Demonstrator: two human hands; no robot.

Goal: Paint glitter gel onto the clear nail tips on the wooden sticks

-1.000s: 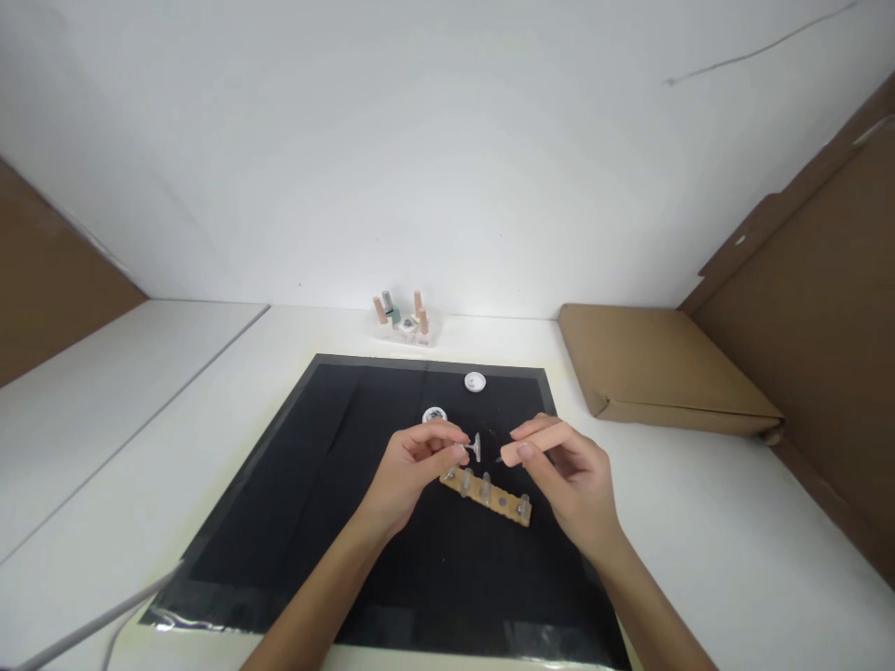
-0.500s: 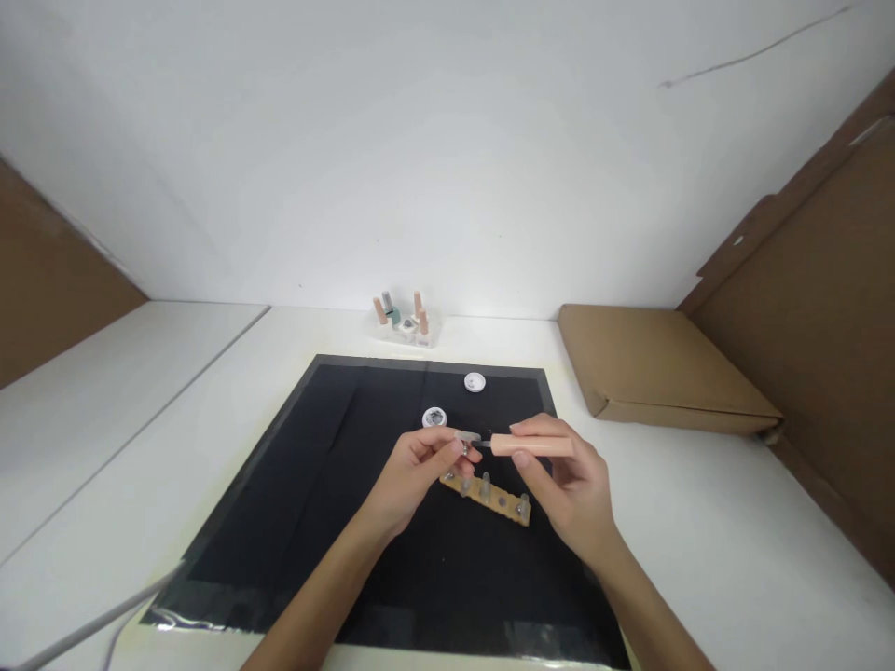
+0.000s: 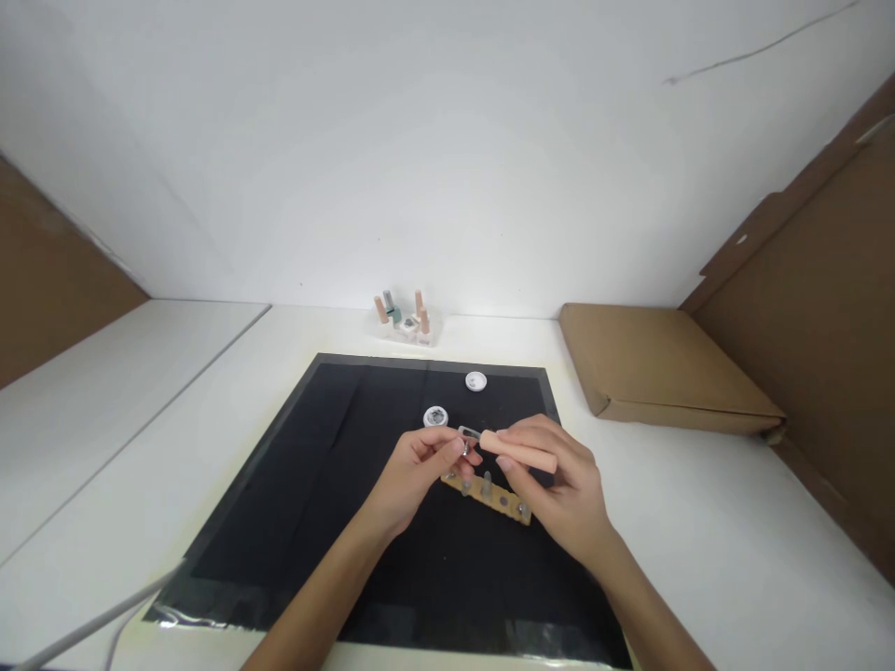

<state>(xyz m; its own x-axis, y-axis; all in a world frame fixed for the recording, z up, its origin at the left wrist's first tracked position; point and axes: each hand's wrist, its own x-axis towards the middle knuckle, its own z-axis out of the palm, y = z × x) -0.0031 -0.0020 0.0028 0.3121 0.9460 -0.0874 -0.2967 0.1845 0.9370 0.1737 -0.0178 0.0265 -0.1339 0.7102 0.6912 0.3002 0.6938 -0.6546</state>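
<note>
My left hand (image 3: 412, 471) is closed, pinching a small metallic nail stand (image 3: 465, 449) that bears a false nail (image 3: 467, 431). Closed round a peach-coloured nail polish brush (image 3: 518, 451), my right hand (image 3: 570, 489) holds it by its cap-like handle. The bristle end lies against or just over the false nail; I cannot tell which. Below the hands, a tan scalloped display strip (image 3: 500, 501) carries several false nails on small stands, partly covered by my fingers. An uncapped white jar (image 3: 434, 417) with silvery contents stands just beyond my left hand.
A white lid (image 3: 476, 381) lies farther back on the black mat (image 3: 308, 485). Against the wall, a clear tray (image 3: 434, 333) holds several polish bottles. To the right is a flat cardboard box (image 3: 664, 363). A cable (image 3: 104, 610) runs at the lower left.
My right hand has shifted slightly left, bringing the brush over the false nail. The handle has tilted, its rear end now lower. My left hand has stayed nearly still.
</note>
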